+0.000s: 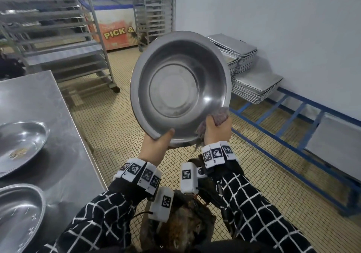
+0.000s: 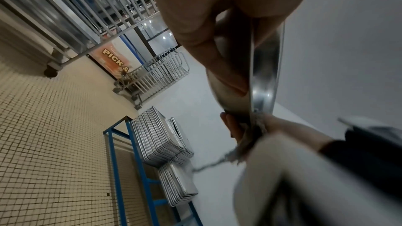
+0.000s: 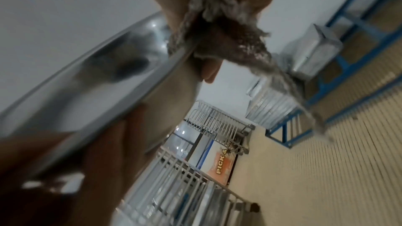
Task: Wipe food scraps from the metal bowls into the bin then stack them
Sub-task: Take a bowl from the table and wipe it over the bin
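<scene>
A round metal bowl (image 1: 180, 88) is held up tilted, its inside facing me and looking clean. My left hand (image 1: 158, 142) grips the bowl's lower rim, thumb over the edge; the left wrist view shows the fingers (image 2: 208, 45) behind the bowl (image 2: 266, 68). My right hand (image 1: 216, 128) holds a grey-purple cloth (image 1: 221, 114) against the lower right rim, with the cloth (image 3: 217, 28) folded over the bowl (image 3: 91, 82) edge. Below my wrists stands the bin (image 1: 183, 227), with brown scraps inside. Two more metal bowls (image 1: 19, 147) (image 1: 17, 215) sit on the steel table (image 1: 58, 127) at left, the farther one with scraps.
Wheeled tray racks (image 1: 58, 37) stand behind the table, and another rack (image 1: 154, 8) is by a chest freezer (image 1: 113, 28). Stacks of metal trays (image 1: 254, 84) sit on a low blue frame (image 1: 293, 133) along the right wall. Tiled floor lies between.
</scene>
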Motion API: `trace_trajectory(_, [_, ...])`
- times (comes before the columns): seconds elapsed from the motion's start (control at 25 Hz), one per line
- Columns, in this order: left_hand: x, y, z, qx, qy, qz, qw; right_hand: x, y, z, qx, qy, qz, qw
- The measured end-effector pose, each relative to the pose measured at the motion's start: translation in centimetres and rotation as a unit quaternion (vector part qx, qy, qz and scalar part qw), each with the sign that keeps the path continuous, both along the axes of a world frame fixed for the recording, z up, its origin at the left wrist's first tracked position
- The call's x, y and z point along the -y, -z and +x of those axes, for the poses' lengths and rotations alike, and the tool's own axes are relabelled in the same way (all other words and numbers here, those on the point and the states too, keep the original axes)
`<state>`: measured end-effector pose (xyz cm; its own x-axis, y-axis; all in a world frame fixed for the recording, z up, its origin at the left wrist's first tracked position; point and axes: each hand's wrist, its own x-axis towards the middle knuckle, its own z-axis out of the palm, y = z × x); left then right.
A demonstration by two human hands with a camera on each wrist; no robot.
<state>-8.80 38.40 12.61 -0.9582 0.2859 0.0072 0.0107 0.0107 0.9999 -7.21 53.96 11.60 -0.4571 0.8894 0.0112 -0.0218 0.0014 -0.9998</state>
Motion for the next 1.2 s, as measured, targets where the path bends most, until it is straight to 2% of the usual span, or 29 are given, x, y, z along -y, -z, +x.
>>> trace_trajectory(0.08, [0.4, -0.4, -0.5, 0.013, -0.014, 0.021, 1.000, 0.0, 0.0, 0.2, 0.054, -0.088, 0.049, 0.993])
trace_trajectory(0.16, [1.4, -0.7, -1.7, 0.026, -0.051, 0.034, 0.998, -0.4, 0.2, 0.7, 0.136, -0.169, 0.108, 0.970])
trace_trajectory(0.28, [3.0, -0.3, -3.9, 0.016, -0.087, -0.012, 0.996, -0.4, 0.6, 1.4, 0.222, -0.174, 0.259, 0.924])
trace_trajectory(0.36, [3.8, -0.2, -4.8, -0.009, -0.083, -0.055, 0.995, 0.3, 0.4, 1.4, 0.199, -0.188, 0.330, 0.903])
trace_trajectory(0.44, [4.2, -0.3, -5.0, -0.017, -0.067, -0.079, 0.994, 1.6, 0.2, 0.7, 0.127, -0.230, 0.313, 0.913])
trace_trajectory(0.48, [4.2, -0.5, -4.9, -0.019, -0.061, -0.082, 0.995, 2.4, 0.2, 0.4, 0.096, -0.259, 0.319, 0.907])
trace_trajectory(0.52, [4.1, -0.7, -4.8, -0.020, -0.055, -0.079, 0.995, 3.4, 0.5, -0.1, 0.088, -0.298, 0.356, 0.882])
trace_trajectory(0.6, [3.9, -1.4, -4.2, -0.032, -0.037, -0.079, 0.996, 5.1, 1.5, -0.4, 0.114, -0.394, 0.452, 0.793])
trace_trajectory(0.68, [4.1, -2.1, -4.1, -0.038, -0.025, -0.072, 0.996, 5.3, 2.5, -0.3, 0.174, -0.465, 0.486, 0.719])
trace_trajectory(0.76, [4.7, -2.6, -4.4, -0.024, -0.026, -0.053, 0.998, 3.5, 3.0, -0.6, 0.255, -0.444, 0.555, 0.656])
trace_trajectory(0.84, [5.2, -2.8, -4.6, -0.037, -0.018, -0.064, 0.997, 0.9, 3.3, -1.4, 0.319, -0.347, 0.654, 0.592])
trace_trajectory(0.88, [5.3, -2.8, -4.5, -0.049, -0.014, -0.070, 0.996, -0.4, 3.1, -1.9, 0.346, -0.299, 0.675, 0.580])
trace_trajectory(0.92, [5.2, -3.0, -4.5, -0.062, -0.016, -0.070, 0.995, -1.2, 2.8, -2.2, 0.362, -0.262, 0.679, 0.582])
trace_trajectory(1.0, [4.8, -3.2, -4.6, -0.077, -0.022, -0.054, 0.995, -0.6, 2.5, -2.3, 0.355, -0.249, 0.662, 0.611])
trace_trajectory(1.04, [4.5, -3.4, -4.6, -0.080, -0.030, -0.043, 0.995, 0.8, 2.6, -1.9, 0.321, -0.274, 0.642, 0.640])
trace_trajectory(1.12, [4.2, -3.7, -4.7, -0.090, -0.049, -0.033, 0.994, 4.3, 2.5, -0.4, 0.201, -0.338, 0.573, 0.719])
trace_trajectory(1.16, [4.0, -3.8, -4.8, -0.092, -0.058, -0.029, 0.994, 5.6, 2.6, 0.4, 0.149, -0.354, 0.545, 0.746])
trace_trajectory(1.2, [3.9, -3.8, -4.8, -0.088, -0.066, -0.024, 0.994, 6.0, 2.8, 1.2, 0.124, -0.348, 0.537, 0.758])
